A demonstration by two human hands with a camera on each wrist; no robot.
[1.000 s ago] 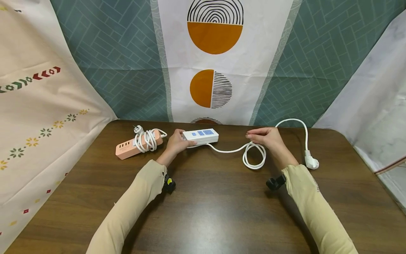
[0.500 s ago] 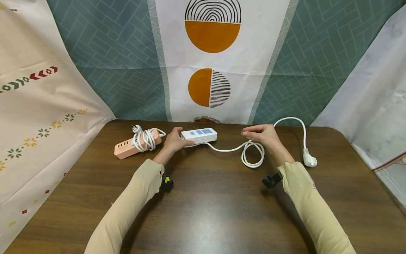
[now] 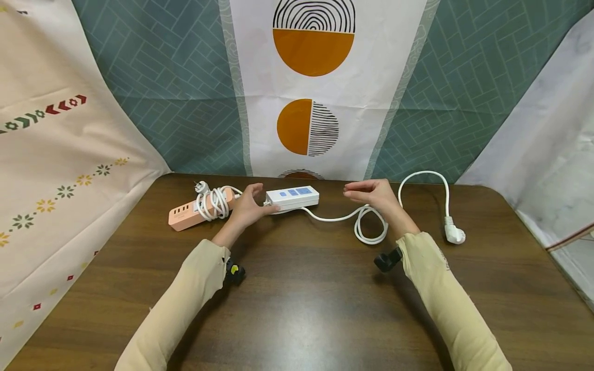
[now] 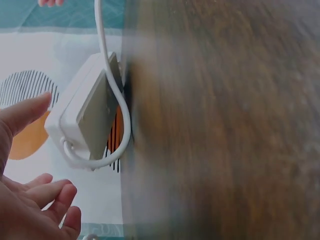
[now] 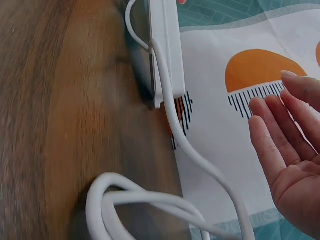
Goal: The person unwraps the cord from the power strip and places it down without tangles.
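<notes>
A white power strip point(image 3: 292, 199) with blue-covered sockets lies near the back edge of the table. My left hand point(image 3: 248, 207) is at its left end, thumb and fingers spread apart. In the left wrist view a gap shows between that hand point(image 4: 30, 205) and the strip point(image 4: 80, 110), whose cord leaves the end and bends back along it. My right hand point(image 3: 378, 196) hovers above the white cord point(image 3: 371, 242), which is looped into a ring. Nothing is between its extended fingers in the right wrist view, where the cord point(image 5: 169, 105) runs past the hand point(image 5: 295, 175).
A pink power strip point(image 3: 185, 215) with its white cord wound round it lies at the left, close behind my left hand. To the right, the white plug point(image 3: 455, 234) rests on the brown table point(image 3: 297, 288). A patterned cloth point(image 3: 185, 103) hangs behind the table.
My left hand has let go of the white power strip and drawn back to the left. My right hand has shifted left over the cord. Strip and cord stay in place.
</notes>
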